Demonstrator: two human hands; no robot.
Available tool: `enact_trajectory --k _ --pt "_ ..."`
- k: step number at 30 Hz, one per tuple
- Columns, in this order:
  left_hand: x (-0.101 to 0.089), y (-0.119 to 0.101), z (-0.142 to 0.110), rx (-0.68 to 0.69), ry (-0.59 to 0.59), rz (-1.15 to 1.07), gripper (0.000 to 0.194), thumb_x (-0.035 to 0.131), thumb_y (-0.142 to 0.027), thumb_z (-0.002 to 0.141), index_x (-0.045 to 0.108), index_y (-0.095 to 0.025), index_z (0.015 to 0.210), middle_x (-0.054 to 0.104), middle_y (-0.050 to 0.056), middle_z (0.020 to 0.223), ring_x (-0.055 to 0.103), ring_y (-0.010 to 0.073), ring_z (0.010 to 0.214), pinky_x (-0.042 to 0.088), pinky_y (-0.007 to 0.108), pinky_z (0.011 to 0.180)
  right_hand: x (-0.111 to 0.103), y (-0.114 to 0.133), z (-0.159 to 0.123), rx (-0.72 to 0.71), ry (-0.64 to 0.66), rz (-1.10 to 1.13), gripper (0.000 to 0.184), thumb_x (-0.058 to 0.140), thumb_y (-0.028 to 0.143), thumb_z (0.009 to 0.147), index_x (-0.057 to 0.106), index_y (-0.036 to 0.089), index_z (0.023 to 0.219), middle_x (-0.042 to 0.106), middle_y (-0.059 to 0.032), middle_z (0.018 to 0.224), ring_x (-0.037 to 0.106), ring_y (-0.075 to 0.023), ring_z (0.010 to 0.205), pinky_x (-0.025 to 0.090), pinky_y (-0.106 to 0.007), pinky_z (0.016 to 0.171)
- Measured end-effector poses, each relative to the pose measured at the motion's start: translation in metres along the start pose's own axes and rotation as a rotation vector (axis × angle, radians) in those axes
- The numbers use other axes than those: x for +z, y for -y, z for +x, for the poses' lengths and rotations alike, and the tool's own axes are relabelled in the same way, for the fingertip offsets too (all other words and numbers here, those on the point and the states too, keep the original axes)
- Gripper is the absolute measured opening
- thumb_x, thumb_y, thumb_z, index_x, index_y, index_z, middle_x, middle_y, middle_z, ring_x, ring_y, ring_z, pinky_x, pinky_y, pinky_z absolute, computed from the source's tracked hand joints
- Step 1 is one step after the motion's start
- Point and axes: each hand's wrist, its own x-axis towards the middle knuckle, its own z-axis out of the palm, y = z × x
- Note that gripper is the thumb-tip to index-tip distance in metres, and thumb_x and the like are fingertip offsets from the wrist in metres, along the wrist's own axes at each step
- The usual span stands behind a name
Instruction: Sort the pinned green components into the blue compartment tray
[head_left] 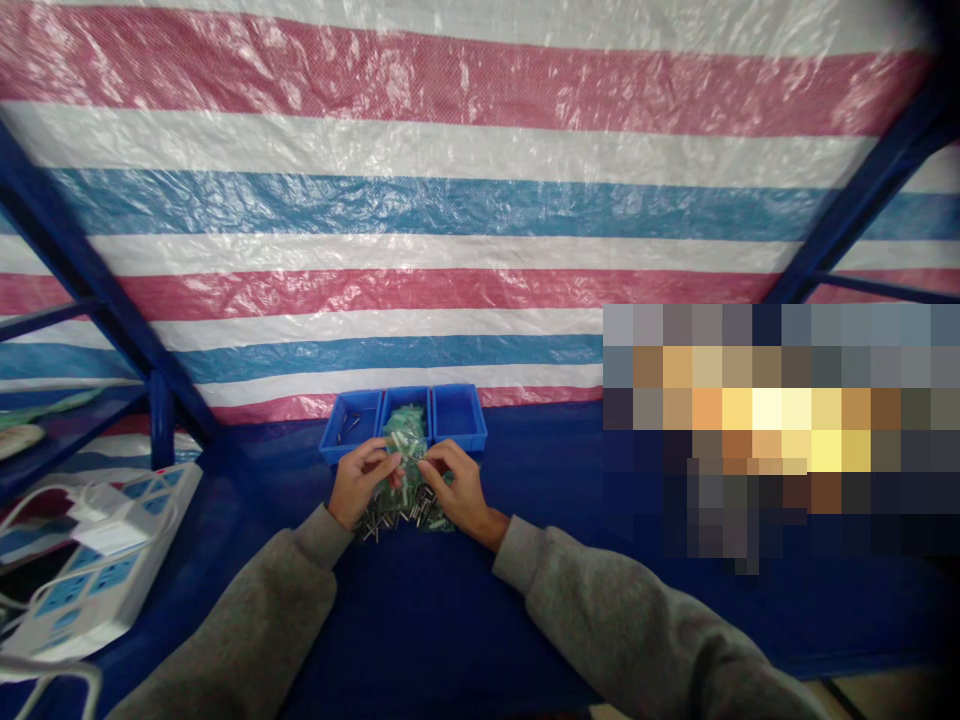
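Observation:
My left hand (365, 482) and my right hand (457, 488) are close together over the table, thumbs and fingers pinched. Between their fingertips is what looks like a small clear plastic bag (403, 441); its contents are too small to make out. Below the hands lies a loose pile of thin metal pins or screws (381, 518), with greenish plastic bags among them. Just behind, the middle blue bin (385, 400) is heaped with similar green bags. A few dark metal pieces lie in the left blue bin (335, 428).
To the right in the row stands another blue bin (459, 440). A white power strip (142, 560) with plugs and cables lies on the left of the blue table (420, 620). Blue frame posts (161, 420) and a striped plastic sheet (450, 210) close off the back. Pixelation hides the right side.

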Motion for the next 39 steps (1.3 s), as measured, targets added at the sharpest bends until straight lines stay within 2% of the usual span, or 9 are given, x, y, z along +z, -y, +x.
enact_trajectory --k 8,16,26,32,39 --pt "0.0004 0.0008 0.0002 -0.01 -0.005 -0.006 0.033 0.067 -0.034 0.073 0.057 -0.012 0.096 0.064 0.0 0.059 0.057 0.0123 0.048 0.048 0.024 0.051 -0.0002 -0.0002 -0.0007 -0.006 0.008 -0.001 0.018 0.05 0.028 0.088 0.057 0.018 0.075 0.056 -0.0032 0.075 0.052 -0.0135 0.068 0.043 -0.026 0.063" --pt "0.0014 0.0029 -0.0011 0.016 -0.041 0.055 0.04 0.068 -0.037 0.071 0.058 -0.011 0.099 0.07 0.005 0.066 0.064 0.0176 0.056 0.052 0.028 0.057 0.0014 -0.0013 -0.0007 0.025 -0.028 -0.034 0.02 0.048 0.028 0.088 0.055 0.018 0.072 0.054 -0.0019 0.072 0.051 -0.0129 0.065 0.041 -0.026 0.062" --pt "0.0011 0.0064 -0.0023 0.058 -0.103 0.105 0.034 0.068 -0.035 0.072 0.06 -0.011 0.094 0.071 0.005 0.068 0.065 0.0182 0.057 0.054 0.03 0.058 0.0027 -0.0038 -0.0014 0.046 -0.038 -0.054 0.025 0.049 0.029 0.088 0.053 0.018 0.065 0.052 -0.0002 0.066 0.049 -0.012 0.061 0.04 -0.024 0.058" --pt "0.0017 0.0012 -0.0024 0.066 -0.103 0.085 0.031 0.069 -0.035 0.071 0.059 -0.012 0.09 0.07 0.004 0.064 0.063 0.0166 0.053 0.052 0.028 0.056 0.0025 -0.0032 -0.0007 0.029 -0.042 -0.022 0.022 0.051 0.03 0.087 0.057 0.018 0.069 0.055 -0.0016 0.069 0.051 -0.0128 0.063 0.042 -0.025 0.059" --pt "0.0001 0.0011 -0.0009 0.049 -0.088 0.051 0.029 0.068 -0.033 0.072 0.059 -0.012 0.089 0.069 0.004 0.065 0.063 0.0164 0.053 0.052 0.028 0.054 0.0016 -0.0025 -0.0005 0.01 -0.047 -0.011 0.016 0.051 0.027 0.087 0.064 0.018 0.084 0.058 -0.0043 0.078 0.054 -0.0141 0.068 0.045 -0.027 0.064"
